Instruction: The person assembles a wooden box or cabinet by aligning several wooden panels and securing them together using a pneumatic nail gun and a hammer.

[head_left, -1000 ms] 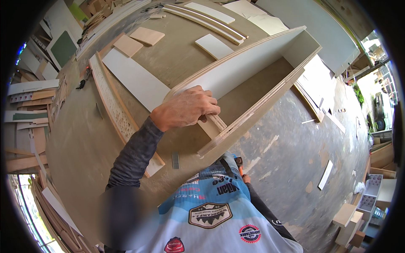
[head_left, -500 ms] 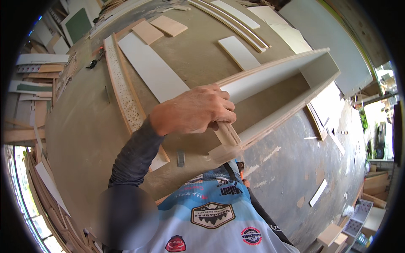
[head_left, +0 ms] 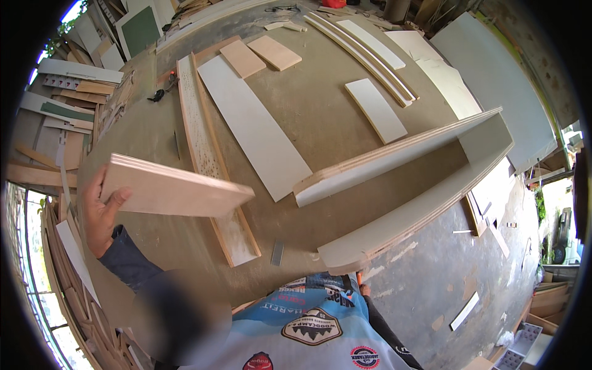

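At the left, my left hand (head_left: pixel 95 213) grips one end of a plywood board (head_left: pixel 176 191), thumb on its pale brown face. The board is raised and tilted, with its layered edge upward. Low beside my shirt, my right hand (head_left: pixel 365 290) shows only in part, next to a small orange object (head_left: pixel 359 279); its fingers are mostly hidden. In front of me stands a three-sided frame: a far white panel (head_left: pixel 382 166) and a near white panel (head_left: pixel 382 233), joined by an end panel (head_left: pixel 487 140) at the right. Its left end is open.
A long shallow trough-like piece (head_left: pixel 200 132) with speckled marks lies beyond the held board. Beside it are a white board (head_left: pixel 256 129), two plywood pieces (head_left: pixel 274 52) and a short white panel (head_left: pixel 376 111). Narrow strips (head_left: pixel 364 55) lie farther off. Stacked offcuts (head_left: pixel 80 86) line the left.
My left hand has swung left with the plywood board, away from the frame's left end, which now stands open. My right hand stays low, and the view has shifted somewhat.
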Motion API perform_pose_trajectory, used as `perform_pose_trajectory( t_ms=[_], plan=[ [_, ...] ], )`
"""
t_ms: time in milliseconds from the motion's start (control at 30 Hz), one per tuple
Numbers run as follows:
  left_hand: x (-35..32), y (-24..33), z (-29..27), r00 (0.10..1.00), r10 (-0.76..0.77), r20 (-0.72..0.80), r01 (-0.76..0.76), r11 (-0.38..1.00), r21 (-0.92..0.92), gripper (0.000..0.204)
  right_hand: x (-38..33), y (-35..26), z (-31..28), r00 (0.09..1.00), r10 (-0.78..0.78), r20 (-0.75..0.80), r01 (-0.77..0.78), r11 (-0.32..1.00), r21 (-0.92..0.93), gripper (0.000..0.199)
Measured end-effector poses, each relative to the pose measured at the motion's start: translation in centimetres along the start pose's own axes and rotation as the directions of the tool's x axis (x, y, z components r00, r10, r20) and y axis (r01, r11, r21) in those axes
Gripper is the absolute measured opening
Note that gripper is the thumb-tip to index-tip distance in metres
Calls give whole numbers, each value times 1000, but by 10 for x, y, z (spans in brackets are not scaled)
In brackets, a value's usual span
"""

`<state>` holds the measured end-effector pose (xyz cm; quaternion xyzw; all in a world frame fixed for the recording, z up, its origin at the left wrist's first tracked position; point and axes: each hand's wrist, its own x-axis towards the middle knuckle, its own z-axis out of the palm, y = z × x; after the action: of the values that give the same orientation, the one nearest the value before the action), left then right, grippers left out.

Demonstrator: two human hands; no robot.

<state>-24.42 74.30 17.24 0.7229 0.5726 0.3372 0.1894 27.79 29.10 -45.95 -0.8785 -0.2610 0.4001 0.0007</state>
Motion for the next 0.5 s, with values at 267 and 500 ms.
perform_pose_trajectory(
  t_ms=[267,500],
  plan=[
    [44,-168,184,760,-612,-219,282,614,-737,47,19,15,7,994,-99,-45,93,989,-119,54],
    [21,-165,364,686,-723,88,542,426,-724,53,-30,-56,-75,989,87,-117,-81,995,51,44]
  ],
)
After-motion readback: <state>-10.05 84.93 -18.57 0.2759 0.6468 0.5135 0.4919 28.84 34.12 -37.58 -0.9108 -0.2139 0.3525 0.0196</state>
